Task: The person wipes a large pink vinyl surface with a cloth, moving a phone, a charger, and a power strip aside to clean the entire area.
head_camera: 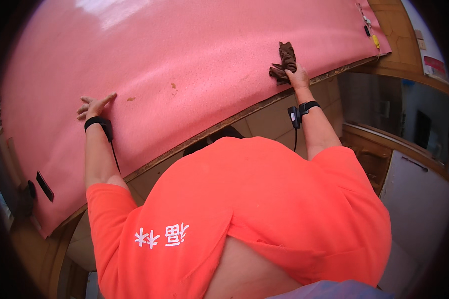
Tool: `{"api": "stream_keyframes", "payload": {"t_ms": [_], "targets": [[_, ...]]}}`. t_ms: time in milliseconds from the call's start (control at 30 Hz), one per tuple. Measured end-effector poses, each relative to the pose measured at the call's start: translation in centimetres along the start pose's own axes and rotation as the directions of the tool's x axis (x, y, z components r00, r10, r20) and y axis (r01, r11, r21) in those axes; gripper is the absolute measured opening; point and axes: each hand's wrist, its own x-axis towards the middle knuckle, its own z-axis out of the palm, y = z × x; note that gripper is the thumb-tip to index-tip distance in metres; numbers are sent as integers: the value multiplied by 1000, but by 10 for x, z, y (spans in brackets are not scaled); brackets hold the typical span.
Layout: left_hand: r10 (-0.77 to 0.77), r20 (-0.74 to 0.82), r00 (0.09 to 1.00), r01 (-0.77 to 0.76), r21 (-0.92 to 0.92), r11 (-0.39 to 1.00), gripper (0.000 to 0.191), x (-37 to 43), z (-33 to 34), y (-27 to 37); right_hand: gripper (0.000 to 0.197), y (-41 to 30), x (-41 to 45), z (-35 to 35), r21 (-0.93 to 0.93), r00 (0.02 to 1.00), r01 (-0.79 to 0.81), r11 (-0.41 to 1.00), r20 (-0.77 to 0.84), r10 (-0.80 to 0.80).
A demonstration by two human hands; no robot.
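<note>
A wide pink sheet (217,56) covers the table before me. In my right hand (299,77) is a crumpled dark brown cloth (287,56), resting on the sheet near the table's front edge. My left hand (95,106) lies on the sheet at the left with its fingers spread and nothing in it. Between the two hands, small brownish marks or scraps (173,86) show on the pink surface. Each wrist wears a black strap with a small cabled device.
A dark phone-like object (45,186) lies at the sheet's left end. A cord with yellow and black parts (375,41) sits at the far right corner. The table's worn wooden front edge (224,129) runs close to my body. A pale cabinet (415,187) stands at the right.
</note>
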Motion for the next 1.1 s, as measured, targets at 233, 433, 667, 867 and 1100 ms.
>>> {"api": "stream_keyframes", "payload": {"t_ms": [233, 433, 667, 867, 1100], "targets": [[205, -326, 923, -325, -372, 870, 115, -39, 27, -31, 39, -75, -62, 12, 227, 974, 198, 954, -155, -165], [574, -402, 713, -678, -188, 711, 106, -169, 101, 23, 40, -153, -128, 8, 366, 531, 804, 469, -83, -844], [700, -164, 696, -692, 110, 714, 118, -275, 146, 117, 42, -20, -52, -3, 310, 596, 793, 525, -215, -774], [467, 74, 881, -469, 248, 847, 138, -305, 156, 159, 43, 188, 46, -5, 206, 861, 495, 844, -250, -444], [395, 141, 908, -419, 244, 875, 139, -294, 154, 163, 42, 323, 173, -10, 248, 926, -301, 921, -155, 344]]}}
